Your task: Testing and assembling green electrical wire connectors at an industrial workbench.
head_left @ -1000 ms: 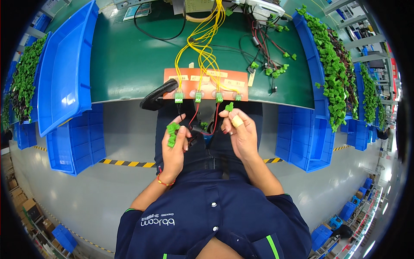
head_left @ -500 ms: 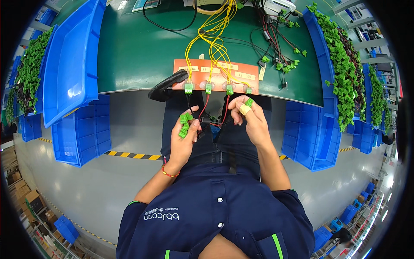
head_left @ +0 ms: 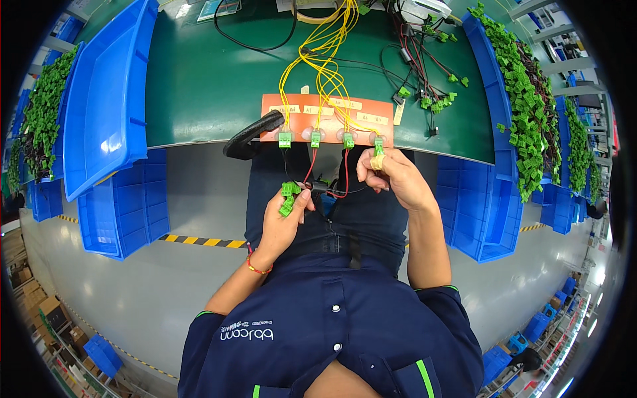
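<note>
An orange board (head_left: pixel 292 119) lies at the near edge of the green table, with green sockets along its front and yellow wires running into them. Black and red leads of a wire harness (head_left: pixel 320 187) hang from three green terminal plugs, one of them a green plug (head_left: pixel 284 140) at the left. My left hand (head_left: pixel 282 215) is closed around several green connectors (head_left: pixel 288 198) and the harness's leads. At the rightmost socket, my right hand (head_left: pixel 397 174) pinches a green terminal plug (head_left: pixel 379 147) against the board; yellow tape wraps one finger.
A black clamp-like handle (head_left: pixel 252 134) sits at the board's left corner. More harnesses (head_left: pixel 434 99) with green plugs lie on the table's right. A blue tray (head_left: pixel 109 99) stands left; a blue bin (head_left: pixel 488 86) heaped with green-plugged harnesses stands right.
My right hand has moved up with its green plug, which now meets the rightmost socket. The left hand has shifted slightly and still holds its connectors.
</note>
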The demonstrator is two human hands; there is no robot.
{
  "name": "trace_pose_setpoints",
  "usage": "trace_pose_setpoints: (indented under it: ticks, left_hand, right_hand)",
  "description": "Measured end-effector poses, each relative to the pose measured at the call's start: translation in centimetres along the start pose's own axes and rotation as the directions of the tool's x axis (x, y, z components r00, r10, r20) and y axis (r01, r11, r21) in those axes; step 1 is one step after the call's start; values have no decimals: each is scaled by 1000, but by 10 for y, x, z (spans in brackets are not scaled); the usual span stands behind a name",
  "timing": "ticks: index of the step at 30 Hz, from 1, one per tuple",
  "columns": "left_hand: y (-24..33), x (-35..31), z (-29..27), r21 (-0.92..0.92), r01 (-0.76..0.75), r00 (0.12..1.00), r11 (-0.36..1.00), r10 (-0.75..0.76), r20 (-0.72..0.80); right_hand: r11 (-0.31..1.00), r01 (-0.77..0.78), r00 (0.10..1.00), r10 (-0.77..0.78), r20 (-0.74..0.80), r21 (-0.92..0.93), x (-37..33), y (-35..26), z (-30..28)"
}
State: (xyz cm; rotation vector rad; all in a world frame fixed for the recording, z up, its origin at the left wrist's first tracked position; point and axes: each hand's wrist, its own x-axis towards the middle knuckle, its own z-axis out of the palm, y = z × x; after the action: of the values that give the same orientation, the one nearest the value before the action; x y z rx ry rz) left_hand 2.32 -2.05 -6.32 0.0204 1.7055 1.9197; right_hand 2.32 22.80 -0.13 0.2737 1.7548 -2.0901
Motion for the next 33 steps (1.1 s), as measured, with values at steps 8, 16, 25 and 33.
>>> trace_pose_setpoints:
  ticks: [8,16,25,33]
  left_hand:
    - [1,-2,-6,45,-10,1000,999,10,17]
    - [11,-8,-10,80,-32,979,996,15,203]
    - [19,-10,5,-142,27,922,989,30,385]
    - [10,-8,1,-236,80,975,968,-26,223]
  right_hand:
    - [1000,-8,999,8,-50,-4,2,4,0]
    - [970,105,961,-42,-274,219,7,32,-2]
    - [991,105,975,-118,-188,-78,-7,48,12]
    - [986,-80,949,120,293,-144,-48,36,-7]
